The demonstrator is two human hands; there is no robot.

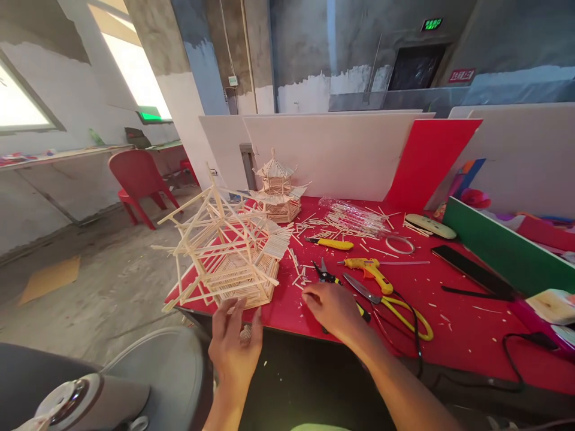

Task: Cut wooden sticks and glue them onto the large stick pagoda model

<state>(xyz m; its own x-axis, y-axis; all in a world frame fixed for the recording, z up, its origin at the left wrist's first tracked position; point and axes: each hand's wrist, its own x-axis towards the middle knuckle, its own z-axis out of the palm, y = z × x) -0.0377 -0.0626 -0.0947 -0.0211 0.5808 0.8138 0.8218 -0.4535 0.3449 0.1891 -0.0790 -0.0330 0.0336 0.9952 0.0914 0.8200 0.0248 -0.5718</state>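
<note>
Seen from the head camera, a half-built wooden stick pavilion model (229, 251) stands tilted at the near left corner of a red bench (449, 323). The person's left hand (236, 344) reaches up to its base from below the bench edge, fingers spread and fingertips touching the lowest sticks. Just right of the model, the right hand (332, 308) lies palm down on the bench, over the handles of black side cutters (326, 276), fingertips drawn together among loose stick offcuts (299, 272); whether they pinch one cannot be told. Further right of the model lie yellow-handled scissors (395, 305) and a yellow glue gun (371, 270), with a yellow utility knife (332, 243) behind them. A smaller finished stick pagoda (276, 188) stands just behind the model, and a clear bag of sticks (354, 215) lies behind it and to the right. Well left of the model, a red chair (139, 176) stands on the concrete floor (103, 287).
</note>
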